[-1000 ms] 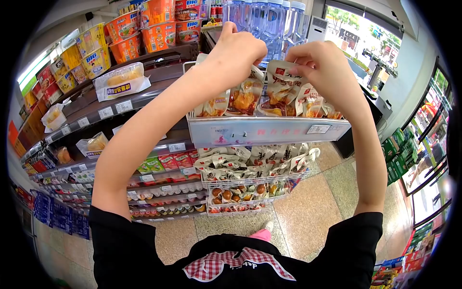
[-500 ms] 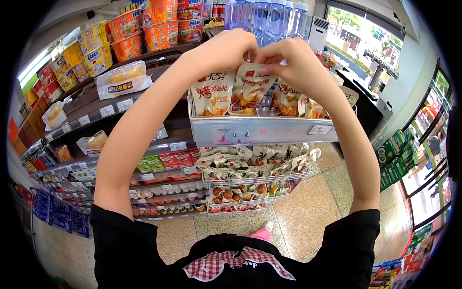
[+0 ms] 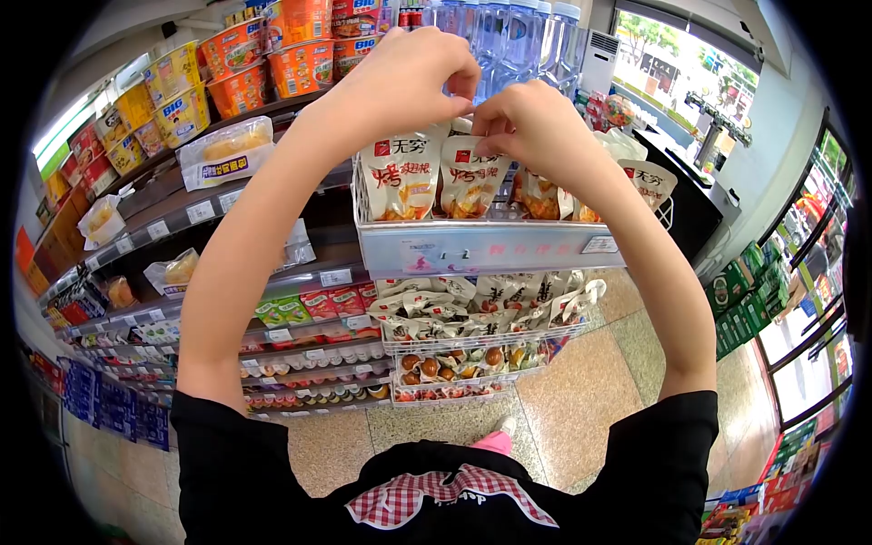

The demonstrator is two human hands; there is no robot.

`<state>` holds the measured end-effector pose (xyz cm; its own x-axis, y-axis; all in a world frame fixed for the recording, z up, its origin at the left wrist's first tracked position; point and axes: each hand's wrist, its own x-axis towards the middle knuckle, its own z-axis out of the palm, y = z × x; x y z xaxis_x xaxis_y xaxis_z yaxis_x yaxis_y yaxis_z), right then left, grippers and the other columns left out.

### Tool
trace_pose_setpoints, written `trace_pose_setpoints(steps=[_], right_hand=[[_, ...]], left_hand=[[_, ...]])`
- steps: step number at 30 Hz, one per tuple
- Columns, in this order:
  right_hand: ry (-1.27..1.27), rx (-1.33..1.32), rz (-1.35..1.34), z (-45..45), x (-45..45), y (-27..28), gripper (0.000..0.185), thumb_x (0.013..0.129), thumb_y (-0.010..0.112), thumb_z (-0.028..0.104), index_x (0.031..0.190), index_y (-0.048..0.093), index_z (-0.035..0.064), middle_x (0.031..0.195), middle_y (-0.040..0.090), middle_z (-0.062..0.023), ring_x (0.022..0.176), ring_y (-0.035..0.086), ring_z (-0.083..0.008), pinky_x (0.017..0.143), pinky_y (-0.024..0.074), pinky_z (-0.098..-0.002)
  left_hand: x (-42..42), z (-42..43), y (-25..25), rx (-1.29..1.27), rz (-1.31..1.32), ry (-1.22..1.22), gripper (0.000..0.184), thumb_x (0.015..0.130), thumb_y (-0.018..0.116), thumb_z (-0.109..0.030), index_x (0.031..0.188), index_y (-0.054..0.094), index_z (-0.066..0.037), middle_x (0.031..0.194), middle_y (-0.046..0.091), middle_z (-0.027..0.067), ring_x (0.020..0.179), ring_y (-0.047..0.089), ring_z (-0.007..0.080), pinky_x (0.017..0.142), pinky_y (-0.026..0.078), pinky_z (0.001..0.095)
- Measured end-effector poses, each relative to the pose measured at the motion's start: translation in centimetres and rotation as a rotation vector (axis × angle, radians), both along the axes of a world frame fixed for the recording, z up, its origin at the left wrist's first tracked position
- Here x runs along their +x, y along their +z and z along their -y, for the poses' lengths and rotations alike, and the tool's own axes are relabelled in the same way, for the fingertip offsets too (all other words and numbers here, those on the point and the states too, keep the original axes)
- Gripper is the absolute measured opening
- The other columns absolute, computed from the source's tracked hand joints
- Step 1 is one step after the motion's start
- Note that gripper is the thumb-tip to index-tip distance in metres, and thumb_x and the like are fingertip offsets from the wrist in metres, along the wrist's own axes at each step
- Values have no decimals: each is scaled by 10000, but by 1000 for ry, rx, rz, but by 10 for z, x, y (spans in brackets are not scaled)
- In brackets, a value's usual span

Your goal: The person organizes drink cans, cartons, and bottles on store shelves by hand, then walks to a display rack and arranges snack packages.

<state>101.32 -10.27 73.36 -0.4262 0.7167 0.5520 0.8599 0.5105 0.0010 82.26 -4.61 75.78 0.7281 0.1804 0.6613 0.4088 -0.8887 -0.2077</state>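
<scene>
"Where's the middle pouch (image 3: 470, 186)?"

"Upright in the top basket (image 3: 391, 250), directly below the right hand (image 3: 531, 123), whose thumb and fingers are bent close together at its top edge."

"Pinching it?"

"Can't tell; the fingertips are partly hidden."

"And the left hand (image 3: 413, 73)?"

"Just above and left of that grip, fingers curled towards the thumb. I can't see whether it holds anything."

"What's around them?"

"Another pouch (image 3: 400, 182) below the left hand, water bottles (image 3: 513, 45) beyond both, noodle tubs (image 3: 300, 68) off to the left, and more packets (image 3: 490, 309) on the rack underneath."
</scene>
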Motion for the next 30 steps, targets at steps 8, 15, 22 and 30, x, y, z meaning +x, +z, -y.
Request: trace_pose_setpoints(steps=[8, 15, 22, 30], right_hand=[[30, 56, -48, -1, -2, -1, 170, 669, 811, 151, 803, 751, 64, 740, 703, -109, 731, 679, -291, 691, 531, -394], [-8, 63, 8, 2, -2, 1, 139, 681, 794, 155, 806, 763, 105, 763, 714, -88, 748, 685, -280, 707, 537, -395], [84, 113, -81, 21, 17, 22, 219, 699, 790, 162, 888, 746, 61, 801, 712, -112, 765, 687, -253, 728, 533, -364], [-102, -63, 88, 74, 60, 53, 198, 684, 796, 98, 878, 756, 85, 942, 693, -50, 940, 621, -216, 894, 462, -374]], left_hand=[[7, 42, -21, 267, -43, 217, 78, 688, 751, -109, 746, 704, -87, 989, 568, 42, 1049, 499, 247, 897, 349, 420], [14, 35, -31, 351, -32, 303, 81, 692, 727, -59, 761, 729, -102, 969, 607, 33, 1051, 518, 254, 911, 349, 438], [12, 29, -33, 349, -21, 256, 157, 684, 657, 40, 773, 724, -70, 981, 612, 61, 1058, 525, 277, 938, 355, 464], [14, 28, -34, 343, -18, 259, 59, 700, 756, -50, 702, 697, -55, 981, 548, 29, 1051, 485, 241, 958, 327, 455]])
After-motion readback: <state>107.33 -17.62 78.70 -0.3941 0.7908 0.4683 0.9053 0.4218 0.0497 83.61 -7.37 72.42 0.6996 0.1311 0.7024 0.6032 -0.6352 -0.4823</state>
